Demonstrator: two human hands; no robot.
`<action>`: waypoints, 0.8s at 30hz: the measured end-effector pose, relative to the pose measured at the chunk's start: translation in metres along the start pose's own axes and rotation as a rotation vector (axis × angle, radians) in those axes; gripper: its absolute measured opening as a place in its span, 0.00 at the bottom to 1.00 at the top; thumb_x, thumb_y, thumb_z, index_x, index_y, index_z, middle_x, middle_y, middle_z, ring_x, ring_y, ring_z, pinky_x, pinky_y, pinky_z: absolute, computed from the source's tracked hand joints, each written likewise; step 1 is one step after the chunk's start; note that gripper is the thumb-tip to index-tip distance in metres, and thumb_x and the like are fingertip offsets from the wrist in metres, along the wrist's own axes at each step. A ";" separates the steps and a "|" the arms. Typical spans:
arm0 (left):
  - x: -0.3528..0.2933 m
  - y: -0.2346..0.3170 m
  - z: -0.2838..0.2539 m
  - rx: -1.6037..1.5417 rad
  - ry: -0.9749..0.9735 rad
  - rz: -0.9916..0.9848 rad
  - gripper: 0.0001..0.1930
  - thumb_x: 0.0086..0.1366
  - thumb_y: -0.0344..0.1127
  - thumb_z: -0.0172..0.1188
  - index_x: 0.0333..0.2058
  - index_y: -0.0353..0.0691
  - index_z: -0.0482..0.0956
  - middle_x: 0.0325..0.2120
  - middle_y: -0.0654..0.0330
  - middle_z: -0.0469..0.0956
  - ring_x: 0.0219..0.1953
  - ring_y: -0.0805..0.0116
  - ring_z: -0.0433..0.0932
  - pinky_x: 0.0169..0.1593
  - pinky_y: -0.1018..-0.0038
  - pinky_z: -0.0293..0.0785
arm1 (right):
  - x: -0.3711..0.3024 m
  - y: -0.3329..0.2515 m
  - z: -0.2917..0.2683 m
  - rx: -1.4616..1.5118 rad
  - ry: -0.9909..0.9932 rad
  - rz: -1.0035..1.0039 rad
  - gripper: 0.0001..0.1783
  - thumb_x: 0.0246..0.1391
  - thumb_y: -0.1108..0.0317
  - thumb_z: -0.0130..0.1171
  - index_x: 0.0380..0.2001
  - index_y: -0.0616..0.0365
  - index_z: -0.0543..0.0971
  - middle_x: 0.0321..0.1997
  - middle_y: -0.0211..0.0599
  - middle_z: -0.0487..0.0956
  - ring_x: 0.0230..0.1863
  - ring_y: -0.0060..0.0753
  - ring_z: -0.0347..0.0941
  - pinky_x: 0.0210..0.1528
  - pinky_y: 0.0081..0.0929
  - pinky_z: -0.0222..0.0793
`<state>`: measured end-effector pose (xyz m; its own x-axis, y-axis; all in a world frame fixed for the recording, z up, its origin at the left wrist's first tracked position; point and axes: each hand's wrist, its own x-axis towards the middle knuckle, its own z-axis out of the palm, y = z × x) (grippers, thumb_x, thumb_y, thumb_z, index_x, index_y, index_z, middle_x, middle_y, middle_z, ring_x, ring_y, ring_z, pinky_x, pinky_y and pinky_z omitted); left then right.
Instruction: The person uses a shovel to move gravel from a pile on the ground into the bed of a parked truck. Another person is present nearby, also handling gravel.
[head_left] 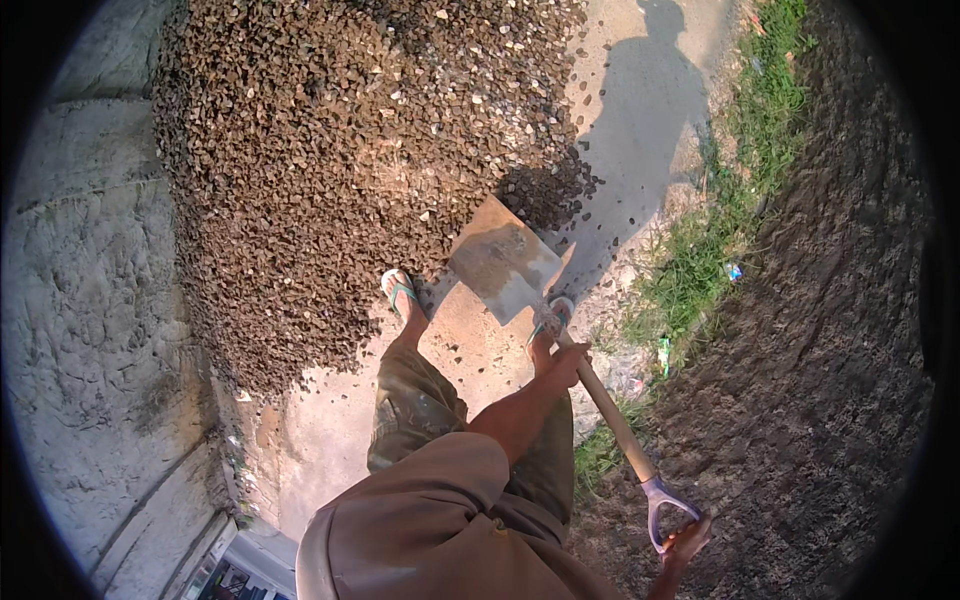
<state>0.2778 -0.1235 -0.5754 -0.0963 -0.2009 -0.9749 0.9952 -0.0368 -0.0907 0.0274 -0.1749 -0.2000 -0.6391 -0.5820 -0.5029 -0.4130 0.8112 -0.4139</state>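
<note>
A shovel with a flat, square metal blade (522,265) slants across the middle of the view. Dried brown dirt coats part of the blade, and no stones lie on it. Its far edge is beside the foot of a gravel pile (330,170); whether they touch I cannot tell. My left hand (568,364) is wrapped round the wooden shaft (612,420) low down, close to the blade. At the other end, my right hand (686,540) grips the purple D-shaped handle (655,498).
My sandalled feet (402,290) stand on a pale concrete path (330,440). A rough grey wall (100,290) rises on the left. Grass (690,270) with bits of litter edges the path on the right, beside dark rough ground (800,350). A person's shadow falls on the path ahead.
</note>
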 end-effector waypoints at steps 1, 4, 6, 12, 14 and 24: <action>0.019 -0.054 0.018 0.039 0.017 -0.017 0.08 0.53 0.30 0.62 0.28 0.33 0.73 0.19 0.57 0.71 0.20 0.65 0.72 0.24 0.69 0.71 | 0.018 0.009 -0.021 -0.031 0.208 0.120 0.21 0.52 0.47 0.43 0.16 0.49 0.58 0.11 0.24 0.55 0.07 0.20 0.51 0.05 0.20 0.47; 0.069 -0.146 0.065 0.177 0.122 -0.246 0.11 0.50 0.29 0.65 0.28 0.34 0.70 0.19 0.58 0.70 0.19 0.66 0.72 0.22 0.71 0.71 | 0.119 0.092 -0.144 0.017 0.005 0.242 0.23 0.55 0.47 0.47 0.48 0.50 0.70 0.29 0.37 0.74 0.24 0.35 0.70 0.22 0.32 0.69; 0.104 -0.151 0.063 0.223 0.140 -0.217 0.12 0.49 0.31 0.65 0.27 0.32 0.71 0.17 0.58 0.70 0.18 0.66 0.71 0.22 0.68 0.70 | 0.159 0.112 -0.109 0.042 0.171 0.015 0.18 0.52 0.46 0.47 0.31 0.49 0.64 0.18 0.29 0.65 0.12 0.26 0.59 0.09 0.22 0.54; 0.152 -0.022 0.045 0.099 0.131 -0.109 0.08 0.47 0.25 0.63 0.25 0.35 0.72 0.19 0.59 0.71 0.18 0.69 0.70 0.21 0.74 0.68 | 0.185 0.107 0.035 0.023 0.214 0.130 0.26 0.49 0.40 0.48 0.13 0.46 0.58 0.09 0.23 0.56 0.06 0.19 0.51 0.05 0.20 0.45; 0.143 0.004 0.023 0.129 0.080 -0.093 0.08 0.48 0.26 0.63 0.24 0.35 0.72 0.20 0.59 0.70 0.19 0.69 0.70 0.22 0.74 0.68 | 0.115 0.074 0.090 0.054 0.203 0.207 0.25 0.48 0.43 0.50 0.14 0.48 0.58 0.09 0.24 0.54 0.08 0.21 0.50 0.07 0.22 0.44; 0.034 0.144 -0.002 -0.092 -0.112 -0.071 0.06 0.55 0.28 0.56 0.31 0.35 0.69 0.20 0.58 0.67 0.23 0.66 0.69 0.25 0.72 0.70 | -0.018 -0.021 0.127 0.067 0.014 -0.213 0.23 0.53 0.49 0.45 0.12 0.50 0.60 0.06 0.26 0.55 0.04 0.22 0.52 0.04 0.22 0.47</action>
<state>0.4182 -0.1336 -0.6220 -0.1624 -0.3088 -0.9372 0.9828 0.0339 -0.1815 0.1302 -0.1886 -0.2787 -0.5507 -0.7388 -0.3884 -0.4961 0.6640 -0.5595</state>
